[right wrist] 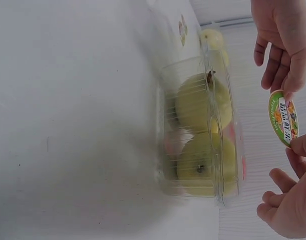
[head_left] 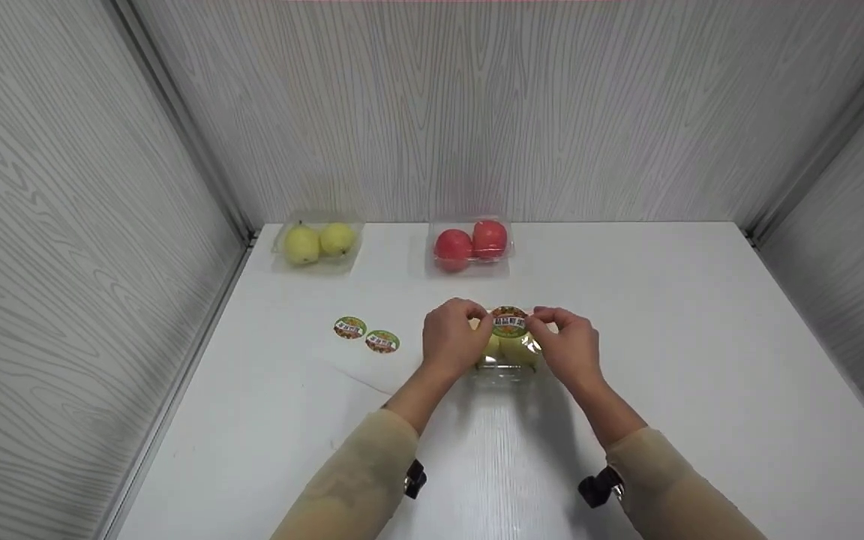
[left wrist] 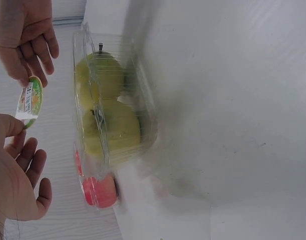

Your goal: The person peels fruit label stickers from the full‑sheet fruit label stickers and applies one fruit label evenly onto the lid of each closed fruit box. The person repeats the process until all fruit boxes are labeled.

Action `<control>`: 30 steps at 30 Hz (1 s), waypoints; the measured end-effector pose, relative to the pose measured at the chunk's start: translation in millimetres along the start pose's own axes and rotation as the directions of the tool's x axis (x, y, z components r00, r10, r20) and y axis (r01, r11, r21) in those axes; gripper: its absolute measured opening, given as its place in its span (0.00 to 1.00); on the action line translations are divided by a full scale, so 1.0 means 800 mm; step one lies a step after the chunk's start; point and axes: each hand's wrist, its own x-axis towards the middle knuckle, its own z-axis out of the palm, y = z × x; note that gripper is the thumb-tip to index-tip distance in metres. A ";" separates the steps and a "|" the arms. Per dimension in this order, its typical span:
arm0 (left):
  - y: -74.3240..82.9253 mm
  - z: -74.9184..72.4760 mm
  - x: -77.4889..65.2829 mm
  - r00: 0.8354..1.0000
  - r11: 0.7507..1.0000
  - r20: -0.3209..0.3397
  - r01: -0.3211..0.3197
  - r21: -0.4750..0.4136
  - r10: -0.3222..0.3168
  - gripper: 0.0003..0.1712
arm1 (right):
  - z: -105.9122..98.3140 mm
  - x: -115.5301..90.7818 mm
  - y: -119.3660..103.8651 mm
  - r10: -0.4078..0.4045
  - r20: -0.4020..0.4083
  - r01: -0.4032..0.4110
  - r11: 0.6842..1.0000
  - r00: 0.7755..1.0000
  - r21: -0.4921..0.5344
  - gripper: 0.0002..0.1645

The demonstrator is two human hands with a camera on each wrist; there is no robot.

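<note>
An oval fruit sticker, printed green and red with white lettering, is stretched between both hands. My left hand pinches its left end between thumb and forefinger. Its right end is pinched the same way by my right hand. Just below the sticker stands a clear plastic box with its lid down. Two yellow-green pears sit side by side inside. In the right wrist view the sticker is held apart from the lid, its printed face showing.
Two more oval stickers lie on the white table to the left. At the back left is a clear box with two pears; at the back middle, another with two red apples. Grey wood-grain panels enclose the table.
</note>
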 end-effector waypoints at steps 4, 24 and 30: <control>-0.002 0.007 -0.003 0.998 0.994 -0.042 -0.043 0.099 0.048 0.07 | 0.004 0.000 0.002 -0.027 -0.007 0.027 0.998 1.000 -0.056 0.13; -0.008 0.017 -0.005 0.997 0.966 -0.047 -0.046 0.253 0.059 0.11 | 0.016 -0.002 0.008 -0.079 -0.034 0.074 0.989 0.996 -0.126 0.10; -0.011 0.018 -0.006 0.996 0.963 -0.052 -0.055 0.262 0.071 0.11 | 0.018 -0.001 0.009 -0.096 -0.042 0.090 0.986 0.994 -0.140 0.09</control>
